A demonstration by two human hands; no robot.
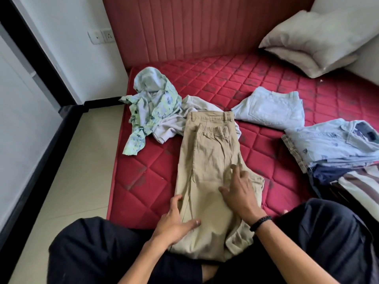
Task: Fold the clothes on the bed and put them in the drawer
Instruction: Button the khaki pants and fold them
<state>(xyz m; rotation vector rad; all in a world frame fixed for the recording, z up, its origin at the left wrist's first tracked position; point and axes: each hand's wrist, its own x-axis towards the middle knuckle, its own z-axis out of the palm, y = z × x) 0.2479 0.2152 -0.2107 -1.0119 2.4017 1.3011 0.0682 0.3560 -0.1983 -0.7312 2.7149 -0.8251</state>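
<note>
Khaki trousers [207, 160] lie lengthwise on the red quilted mattress [266, 78], folded leg over leg, waistband away from me. My left hand [176, 220] rests on their near left edge, thumb flat on the cloth, fingers curved over the edge. My right hand [240, 193] presses flat on the trousers with spread fingers. A crumpled green floral shirt [151, 107] and a pale grey garment [174, 124] lie at the far left. Folded light jeans [270, 107] sit behind, and a stack of folded clothes [332, 148] is at the right.
A white pillow [313, 42] leans at the back right against the red padded headboard [184, 27]. Beige floor tiles [78, 171] run along the bed's left side. My dark-trousered knees [98, 253] frame the near edge. No drawer is in view.
</note>
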